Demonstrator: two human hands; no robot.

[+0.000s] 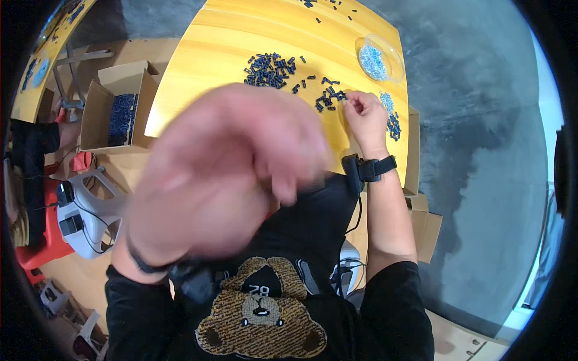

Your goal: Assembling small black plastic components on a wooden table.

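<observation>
My left hand (232, 162) is raised close to the camera above the table's near edge and smeared by motion. Its fingers curl, but whether they hold anything does not show. Over the table, my right hand (366, 118) has thumb and forefinger pinched together at the edge of a small cluster of dark, short peg-like pieces (326, 100). One dark piece (342, 95) is right at those fingertips. A larger pile of the same dark pieces (268, 69) lies beyond my left hand.
On the yellow table (211, 42), a clear round bowl (374, 59) holds small pale-blue bits. Loose pale bits (386, 102) and more dark pieces (394, 127) lie along the right edge. A cardboard box (114, 114) of dark pieces stands left, near a white stool (90, 210).
</observation>
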